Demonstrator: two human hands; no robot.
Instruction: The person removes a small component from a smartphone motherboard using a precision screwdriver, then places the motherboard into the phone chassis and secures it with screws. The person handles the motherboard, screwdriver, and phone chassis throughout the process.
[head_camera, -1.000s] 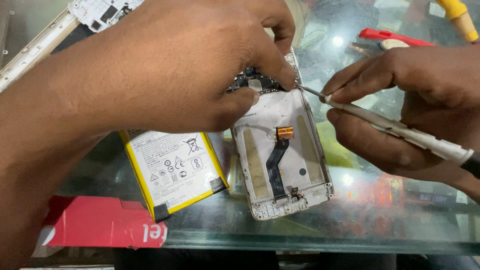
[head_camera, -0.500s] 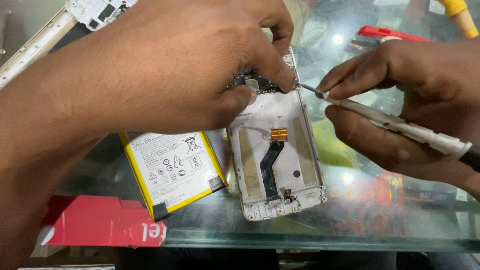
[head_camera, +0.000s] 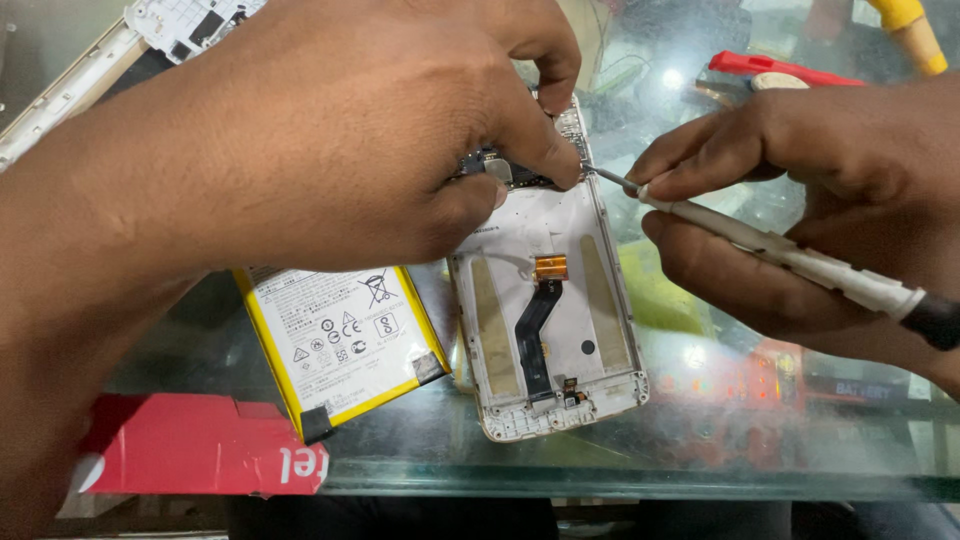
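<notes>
Pinning phone frame (head_camera: 545, 330) with left hand (head_camera: 330, 140) clamped on top edge; right hand (head_camera: 800, 190) grasping screwdriver (head_camera: 780, 255): keep tip seated, pressure vertical.

White phone frame (head_camera: 545, 330) (black ribbon, orange tab), yellow-edged white battery (head_camera: 340, 340), red box (head_camera: 190, 460), white screwdriver (head_camera: 790, 260)

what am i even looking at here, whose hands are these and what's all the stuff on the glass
One camera, worn on a person's head, looks down at their own two bare hands. The left hand steadies an opened phone frame on a glass tabletop. The right hand holds a thin white-handled screwdriver, its metal tip at the frame's upper edge. Beside the frame lies a yellow-edged battery, over a red box. A white phone cover sits at top left.
</notes>
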